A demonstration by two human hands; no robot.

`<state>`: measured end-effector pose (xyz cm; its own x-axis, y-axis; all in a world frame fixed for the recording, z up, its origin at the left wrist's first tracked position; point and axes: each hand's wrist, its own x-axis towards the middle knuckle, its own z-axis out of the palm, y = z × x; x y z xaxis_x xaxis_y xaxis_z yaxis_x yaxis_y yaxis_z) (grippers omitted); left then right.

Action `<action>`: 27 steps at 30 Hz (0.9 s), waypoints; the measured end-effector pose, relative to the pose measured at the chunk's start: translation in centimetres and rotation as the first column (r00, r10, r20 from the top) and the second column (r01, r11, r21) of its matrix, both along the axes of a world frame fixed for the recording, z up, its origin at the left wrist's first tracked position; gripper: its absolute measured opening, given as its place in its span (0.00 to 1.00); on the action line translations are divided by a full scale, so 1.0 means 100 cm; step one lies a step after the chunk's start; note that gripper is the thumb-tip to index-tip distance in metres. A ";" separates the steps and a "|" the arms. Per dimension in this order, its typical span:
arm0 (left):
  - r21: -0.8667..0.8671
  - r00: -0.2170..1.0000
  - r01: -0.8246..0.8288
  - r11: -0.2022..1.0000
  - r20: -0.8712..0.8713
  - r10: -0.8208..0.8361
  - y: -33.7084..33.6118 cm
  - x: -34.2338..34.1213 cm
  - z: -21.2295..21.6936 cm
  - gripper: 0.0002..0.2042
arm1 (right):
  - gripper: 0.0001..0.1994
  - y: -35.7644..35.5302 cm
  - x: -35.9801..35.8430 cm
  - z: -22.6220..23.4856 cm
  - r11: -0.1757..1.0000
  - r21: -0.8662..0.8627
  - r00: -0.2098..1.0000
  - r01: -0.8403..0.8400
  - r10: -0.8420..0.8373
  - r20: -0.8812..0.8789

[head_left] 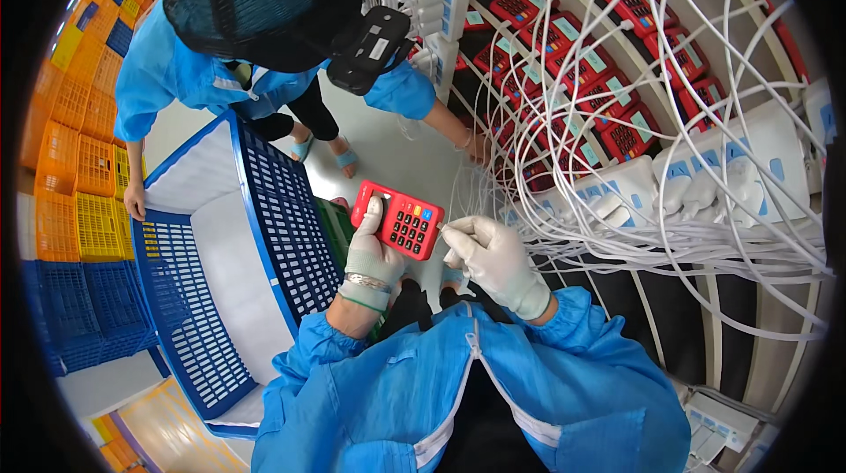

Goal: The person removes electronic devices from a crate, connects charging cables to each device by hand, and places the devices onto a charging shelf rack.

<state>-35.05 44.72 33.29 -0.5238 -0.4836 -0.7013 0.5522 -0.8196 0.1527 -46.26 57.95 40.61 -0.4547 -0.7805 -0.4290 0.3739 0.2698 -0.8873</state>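
Observation:
My left hand (370, 254), in a white glove, grips a red handheld payment terminal (407, 223) with a black keypad and a few coloured keys. The thumb lies on its face, near the left end. At the terminal's right edge, my gloved right hand (495, 263) is closed in a pinch on the end of a thin white charging cable (451, 200). Whether the plug is seated in the terminal or just out of it, I cannot tell. Many similar red terminals (573, 59) lie in rows on the rack to the right, white cables running over them.
A large blue plastic basket (280, 230) with a white lining stands at my left. Across from me a co-worker (256, 6) in a blue jacket reaches toward the rack. White power strips (608, 178) and tangled cables fill the right. Orange crates (57, 156) are stacked far left.

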 end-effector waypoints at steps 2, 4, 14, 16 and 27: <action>-0.031 1.000 -0.001 1.000 -0.002 0.001 0.004 -0.004 0.004 0.08 | 0.13 0.005 -0.005 0.002 0.998 0.048 0.998 -0.030 0.032 -0.053; -0.059 1.000 -0.003 0.998 -0.008 0.002 0.008 -0.006 0.004 0.08 | 0.13 0.010 -0.010 -0.002 0.998 0.051 0.999 -0.023 0.024 -0.026; -0.494 0.996 0.052 0.868 0.083 -0.013 0.035 -0.002 0.023 0.14 | 0.13 0.023 -0.010 -0.010 0.973 0.192 0.989 -0.126 0.107 0.106; -0.481 0.996 0.064 0.874 0.089 -0.023 0.030 -0.005 0.013 0.14 | 0.13 0.023 -0.009 -0.021 0.981 0.161 0.987 -0.105 0.083 0.140; -0.284 0.896 0.443 0.850 0.160 -0.414 -0.002 -0.071 -0.073 0.15 | 0.19 0.032 -0.008 -0.118 0.980 0.016 0.909 0.197 -0.176 -0.377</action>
